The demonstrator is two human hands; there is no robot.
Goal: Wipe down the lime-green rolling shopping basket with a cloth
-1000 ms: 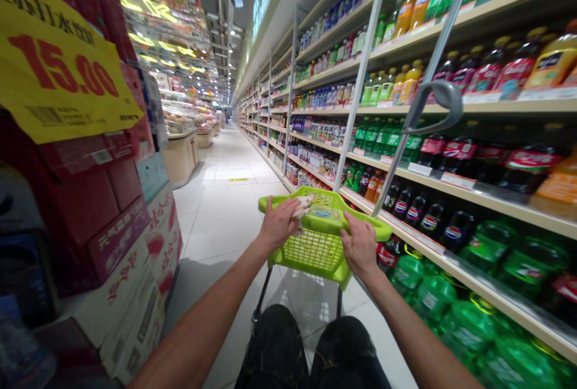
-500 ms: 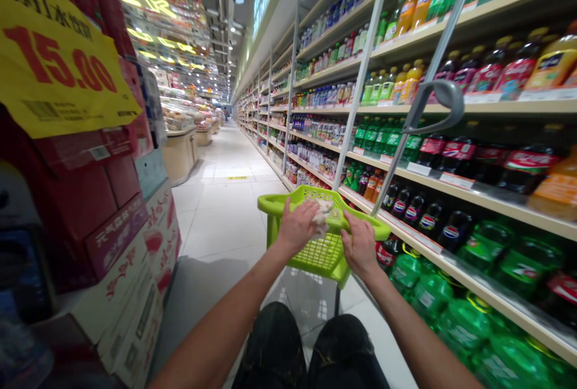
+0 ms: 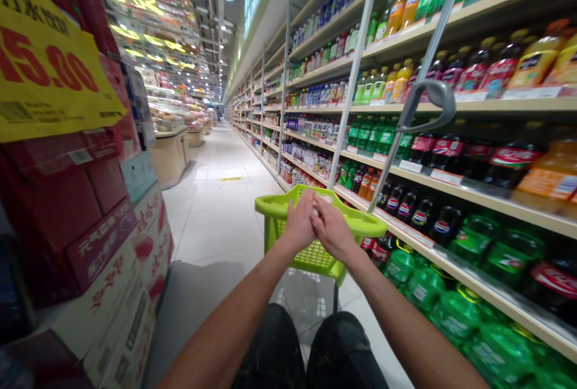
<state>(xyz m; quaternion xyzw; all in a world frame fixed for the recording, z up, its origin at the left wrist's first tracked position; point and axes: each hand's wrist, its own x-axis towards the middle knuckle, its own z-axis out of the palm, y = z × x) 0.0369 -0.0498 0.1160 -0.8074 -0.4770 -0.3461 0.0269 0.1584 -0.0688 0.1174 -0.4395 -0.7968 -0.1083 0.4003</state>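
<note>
Here the left hand [image 3: 298, 225] and the right hand [image 3: 331, 229] meet, fingers touching, just over the near rim of the green basket [image 3: 288, 211]; between them a sliver of a pale crumpled thing [image 3: 317, 207] shows, and both hands seem closed about it, though most of it is covered by the fingers, so what it is cannot be told; it sits straight ahead of the body, above the basket's open top, with neither hand clearly nearer; the basket's long axis runs left to right across the view, and its grey handle [image 3: 428, 100] rises up and to the right on two slanted bars; whatever lies inside the basket is hidden behind the hands; to the right stand shelves of drink bottles [image 3: 455, 136], to the left stacked red cartons [image 3: 90, 214] under a yellow price sign [image 3: 49, 85], cut off at the frame's edge.
</note>
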